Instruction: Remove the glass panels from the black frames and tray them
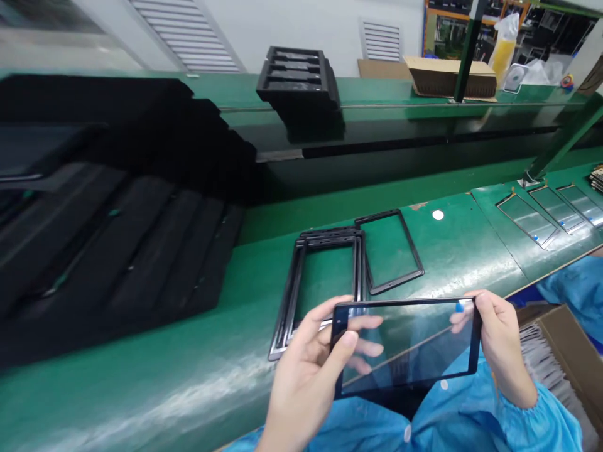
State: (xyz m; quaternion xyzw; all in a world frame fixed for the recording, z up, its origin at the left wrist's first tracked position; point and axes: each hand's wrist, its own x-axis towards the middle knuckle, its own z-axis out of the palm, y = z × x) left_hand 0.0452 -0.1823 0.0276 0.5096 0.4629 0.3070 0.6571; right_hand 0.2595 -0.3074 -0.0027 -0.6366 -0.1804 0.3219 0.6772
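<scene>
A clear glass panel with a black border (409,345) is held up sideways between my two hands, above the bench's front edge. My left hand (313,364) grips its left end, thumb on the near face and fingers showing through the glass. At the right end, my right hand (494,333) pinches the upper corner, and a small blue tab (460,307) shows beside its fingers. Just beyond the panel, several black frames (298,282) lie stacked on the green bench, with another black frame (418,257) touching them on the right.
Large black trays (155,238) are piled at the left. More trays (299,81) and an open cardboard box (452,78) stand on the back shelf. Thin panels (527,220) lie at the right, near a green post (565,138). A carton (570,351) sits low at the right.
</scene>
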